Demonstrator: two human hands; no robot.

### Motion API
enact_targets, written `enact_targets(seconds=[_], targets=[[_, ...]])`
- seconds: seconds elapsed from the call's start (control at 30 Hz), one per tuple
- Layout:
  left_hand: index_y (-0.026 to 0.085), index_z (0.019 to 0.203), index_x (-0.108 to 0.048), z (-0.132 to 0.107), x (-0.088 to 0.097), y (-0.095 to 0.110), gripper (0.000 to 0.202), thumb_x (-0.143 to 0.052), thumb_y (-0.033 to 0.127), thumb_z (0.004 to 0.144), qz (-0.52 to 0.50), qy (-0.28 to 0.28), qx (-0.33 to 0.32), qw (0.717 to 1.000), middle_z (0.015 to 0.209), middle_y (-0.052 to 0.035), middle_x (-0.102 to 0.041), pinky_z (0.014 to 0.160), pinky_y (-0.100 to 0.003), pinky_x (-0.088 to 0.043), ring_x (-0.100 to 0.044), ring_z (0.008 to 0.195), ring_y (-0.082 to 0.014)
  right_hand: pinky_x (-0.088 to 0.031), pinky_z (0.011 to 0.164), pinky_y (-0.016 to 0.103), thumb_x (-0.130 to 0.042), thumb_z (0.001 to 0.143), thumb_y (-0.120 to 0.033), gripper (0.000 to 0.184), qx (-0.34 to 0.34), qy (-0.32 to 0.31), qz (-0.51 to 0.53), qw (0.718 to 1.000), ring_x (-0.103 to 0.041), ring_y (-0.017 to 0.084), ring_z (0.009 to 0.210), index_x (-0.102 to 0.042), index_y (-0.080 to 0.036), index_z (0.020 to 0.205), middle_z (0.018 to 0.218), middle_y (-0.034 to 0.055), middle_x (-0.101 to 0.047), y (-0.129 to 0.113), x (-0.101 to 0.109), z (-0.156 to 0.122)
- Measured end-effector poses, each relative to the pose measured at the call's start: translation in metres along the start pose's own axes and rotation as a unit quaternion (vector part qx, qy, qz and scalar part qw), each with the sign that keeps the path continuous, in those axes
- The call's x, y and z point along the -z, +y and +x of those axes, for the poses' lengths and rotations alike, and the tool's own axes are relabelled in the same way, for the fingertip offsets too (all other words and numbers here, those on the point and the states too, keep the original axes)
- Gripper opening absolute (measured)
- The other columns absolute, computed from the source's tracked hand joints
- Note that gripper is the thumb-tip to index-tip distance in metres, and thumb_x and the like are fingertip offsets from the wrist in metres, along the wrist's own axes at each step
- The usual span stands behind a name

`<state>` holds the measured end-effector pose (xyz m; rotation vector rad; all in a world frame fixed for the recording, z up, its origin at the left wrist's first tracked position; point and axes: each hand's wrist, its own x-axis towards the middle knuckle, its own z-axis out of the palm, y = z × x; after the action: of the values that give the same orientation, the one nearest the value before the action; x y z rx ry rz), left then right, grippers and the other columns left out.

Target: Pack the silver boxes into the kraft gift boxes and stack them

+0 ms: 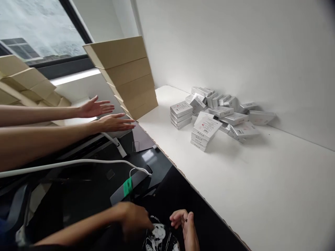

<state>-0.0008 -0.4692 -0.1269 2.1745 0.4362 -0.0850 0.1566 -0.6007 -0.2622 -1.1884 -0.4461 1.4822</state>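
Note:
My left hand (134, 220) reaches in from the lower left over a black cloth with a white print (159, 233). It is smeared by motion, so whether its fingers are closed on anything does not show. To its right, my right hand (185, 226) is raised at the bottom edge of the view. Its fingers are bent and the thumb stands apart, with nothing visible between them. Neither of my hands touches the small white printed boxes, which lie in a heap (220, 111) and in two short stacks (181, 114) (202, 135) on the white table (261, 195).
A co-worker's two hands (115, 123) stretch in from the left, palms facing. Brown cartons (128, 76) are stacked at the table's far end, with more cartons (28, 80) by the window. A white cable (86, 161) and a grey device with green tape (127, 187) lie left of the table edge.

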Motion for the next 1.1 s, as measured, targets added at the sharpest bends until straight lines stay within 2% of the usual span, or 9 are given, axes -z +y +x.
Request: enact_targets(seconds=[0.1,0.17,0.2,0.27,0.4,0.5,0.6,0.9,1.1], targets=[[0.019,0.087,-0.063,0.046,-0.046,0.013,0.010,-0.062,0.010,0.091,0.108,-0.006,-0.016,0.994,0.074,-0.0030,-0.070,0.044,-0.027,-0.044,-0.060,0.051,-0.0168,-0.050,0.077,0.030,-0.041,0.095,-0.087,0.072,0.019,0.064,0.001,0.998,-0.063,0.019,0.083,-0.072,-0.022,0.085,0.092,0.0041,-0.072,-0.012,0.021,-0.009],[0.019,0.095,-0.060,0.081,-0.054,0.022,0.007,-0.058,0.013,0.093,0.184,0.155,-0.110,0.964,0.080,-0.0035,-0.071,0.050,-0.028,-0.049,-0.061,0.054,-0.0153,-0.052,0.082,0.032,-0.041,0.097,-0.083,0.069,0.048,0.114,-0.005,0.992,-0.063,0.021,0.089,-0.073,-0.023,0.091,0.096,0.0048,-0.071,-0.026,0.043,-0.018],[0.020,0.098,-0.057,0.100,-0.049,0.024,0.007,-0.059,0.015,0.093,0.211,0.284,-0.167,0.920,0.079,-0.0010,-0.069,0.052,-0.027,-0.051,-0.061,0.056,-0.0140,-0.053,0.081,0.032,-0.042,0.097,-0.084,0.069,0.073,0.129,-0.013,0.989,-0.062,0.022,0.089,-0.073,-0.023,0.090,0.095,0.0053,-0.071,-0.034,0.055,-0.024],[0.023,0.103,-0.051,0.139,-0.026,0.024,0.019,-0.063,0.015,0.090,0.209,0.500,-0.203,0.815,0.084,-0.0005,-0.067,0.062,-0.026,-0.056,-0.065,0.068,-0.0144,-0.052,0.078,0.032,-0.042,0.095,-0.086,0.071,0.133,0.143,-0.037,0.980,-0.060,0.022,0.085,-0.072,-0.023,0.084,0.092,0.0067,-0.069,-0.051,0.076,-0.035],[0.021,0.135,-0.036,0.203,0.053,0.003,0.072,-0.084,0.024,0.081,0.198,0.615,-0.049,0.762,0.142,-0.0234,-0.049,0.106,-0.064,-0.051,-0.052,0.136,-0.0409,-0.053,0.081,0.032,-0.036,0.100,-0.081,0.068,0.199,0.167,-0.080,0.962,-0.061,0.022,0.093,-0.072,-0.024,0.088,0.099,0.0086,-0.069,-0.079,0.089,-0.047],[0.024,0.136,-0.026,0.222,0.093,-0.019,0.105,-0.099,0.029,0.062,0.176,0.613,0.069,0.767,0.156,-0.0255,-0.030,0.116,-0.071,-0.040,-0.034,0.150,-0.0481,-0.053,0.079,0.033,-0.030,0.104,-0.074,0.065,0.235,0.152,-0.108,0.954,-0.062,0.022,0.090,-0.070,-0.024,0.091,0.097,0.0085,-0.068,-0.087,0.077,-0.044],[0.026,0.137,-0.022,0.221,0.098,-0.035,0.116,-0.102,0.030,0.054,0.109,0.576,0.117,0.802,0.161,-0.0263,-0.021,0.112,-0.070,-0.045,-0.033,0.151,-0.0495,-0.053,0.079,0.033,-0.024,0.109,-0.065,0.062,0.231,0.127,-0.132,0.956,-0.062,0.021,0.088,-0.068,-0.025,0.093,0.097,0.0074,-0.068,-0.084,0.062,-0.036],[0.019,0.145,-0.015,0.226,0.084,-0.037,0.114,-0.095,0.031,0.065,0.098,0.491,0.199,0.842,0.138,-0.0229,-0.062,0.112,-0.070,-0.043,-0.061,0.132,-0.0460,-0.057,0.078,0.058,-0.032,0.096,-0.079,0.052,0.186,0.102,-0.241,0.947,-0.066,0.036,0.088,-0.070,-0.042,0.096,0.100,0.0054,-0.071,-0.080,0.062,-0.028],[0.019,0.143,-0.016,0.216,0.083,-0.040,0.099,-0.087,0.029,0.074,0.058,0.444,0.154,0.880,0.130,-0.0205,-0.067,0.089,-0.053,-0.060,-0.071,0.115,-0.0394,-0.060,0.089,0.039,-0.029,0.110,-0.057,0.046,0.231,0.085,-0.332,0.910,-0.069,0.024,0.103,-0.067,-0.033,0.112,0.114,0.0063,-0.071,-0.107,0.075,-0.046]])
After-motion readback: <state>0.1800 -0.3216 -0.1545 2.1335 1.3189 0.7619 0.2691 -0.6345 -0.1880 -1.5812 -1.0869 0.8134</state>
